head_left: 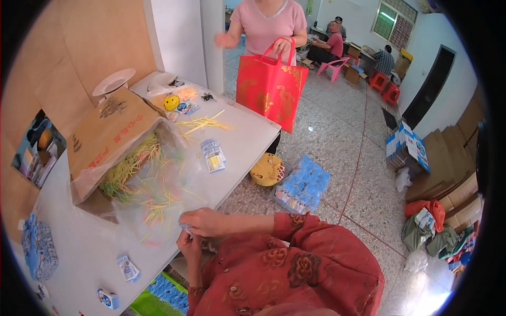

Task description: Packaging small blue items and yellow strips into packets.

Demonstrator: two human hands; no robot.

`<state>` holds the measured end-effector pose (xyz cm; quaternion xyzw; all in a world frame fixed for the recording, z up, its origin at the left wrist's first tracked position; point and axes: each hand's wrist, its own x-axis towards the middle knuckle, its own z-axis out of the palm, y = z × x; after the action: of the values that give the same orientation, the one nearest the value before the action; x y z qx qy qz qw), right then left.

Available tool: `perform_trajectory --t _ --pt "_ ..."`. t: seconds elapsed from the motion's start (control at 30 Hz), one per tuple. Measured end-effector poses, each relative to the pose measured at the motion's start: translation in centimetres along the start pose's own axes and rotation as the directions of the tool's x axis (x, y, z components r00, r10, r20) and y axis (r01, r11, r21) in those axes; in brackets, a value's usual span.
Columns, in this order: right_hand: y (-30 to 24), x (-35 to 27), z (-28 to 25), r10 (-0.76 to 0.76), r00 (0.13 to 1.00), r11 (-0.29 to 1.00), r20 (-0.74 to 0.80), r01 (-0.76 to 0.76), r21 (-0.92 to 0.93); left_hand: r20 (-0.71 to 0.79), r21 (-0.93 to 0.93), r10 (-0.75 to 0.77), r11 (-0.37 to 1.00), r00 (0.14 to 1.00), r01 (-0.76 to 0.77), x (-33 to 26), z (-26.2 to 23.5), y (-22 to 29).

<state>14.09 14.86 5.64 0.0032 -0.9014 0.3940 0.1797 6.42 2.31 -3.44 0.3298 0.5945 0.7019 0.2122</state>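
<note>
My right hand (205,221) and my left hand (190,248) meet at the near edge of the table. Their fingers are closed on a small blue and white packet (184,227), mostly covered by the fingers. Just beyond them, thin yellow, green and pink sticks (156,210) lie loose on a clear plastic sheet (182,197). More of these sticks spill from a tipped cardboard box (108,139) lined with plastic. Small blue and white packets (128,268) lie on the table near my left hand, and others (213,156) lie farther off.
A person in pink (269,23) stands past the table with a red bag (270,92). On the floor are a yellow round stool (268,169) and a bundle of blue packets (303,181). A green basket (145,304) sits below the table edge. Cartons (435,163) stand at right.
</note>
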Motion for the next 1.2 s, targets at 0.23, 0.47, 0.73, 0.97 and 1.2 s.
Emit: perform_trajectory --t 0.23,0.47,0.73,0.97,1.2 --pt "0.36 -0.25 0.57 0.0 1.0 1.0 -0.008 0.0 0.003 -0.012 0.037 0.06 0.998 0.998 -0.06 -0.26 0.1 -0.95" --pt "0.21 -0.22 0.47 -0.041 0.999 0.998 0.01 0.042 -0.051 -0.047 -0.011 0.039 0.999 0.998 -0.039 -0.28 0.4 -0.44" --pt "0.03 -0.28 0.34 -0.017 0.998 0.994 0.061 0.024 -0.11 -0.042 0.052 0.065 0.997 0.997 -0.063 -0.26 0.16 -0.63" --pt "-0.23 -0.26 0.3 -0.014 0.997 0.981 0.08 0.03 -0.189 -0.058 0.096 0.071 0.993 0.996 -0.065 -0.32 -0.2 -1.02" --pt "-0.35 -0.46 0.39 -0.043 0.997 0.97 0.065 0.057 -0.237 -0.074 0.092 0.077 0.993 0.994 -0.07 -0.58 0.18 -0.57"
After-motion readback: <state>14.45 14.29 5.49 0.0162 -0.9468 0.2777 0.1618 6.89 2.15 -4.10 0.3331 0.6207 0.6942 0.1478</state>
